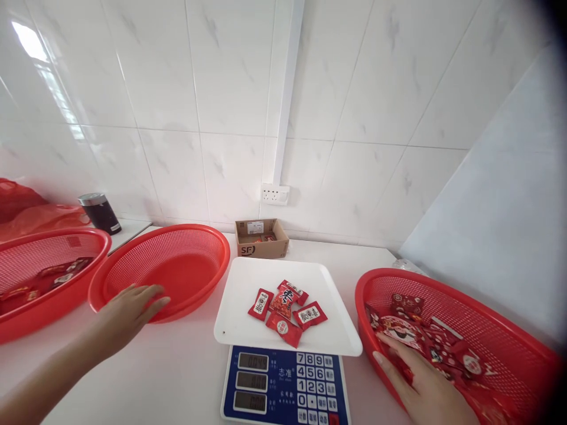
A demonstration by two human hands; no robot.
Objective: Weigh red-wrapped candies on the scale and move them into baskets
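Note:
My left hand lies open, with its fingertips over the rim of an empty red mesh basket. My right hand rests inside a second red mesh basket, its spread fingers on a heap of small red snack packets. Between the hands stands a digital price scale with a blue panel. Its white weighing tray bears several red packets, lying in a loose pile and overlapping at the centre.
A third red basket holding some red packets sits at the far left. Behind it are a red plastic bag and a black canister. An open cardboard box stands against the tiled wall, below a wall socket.

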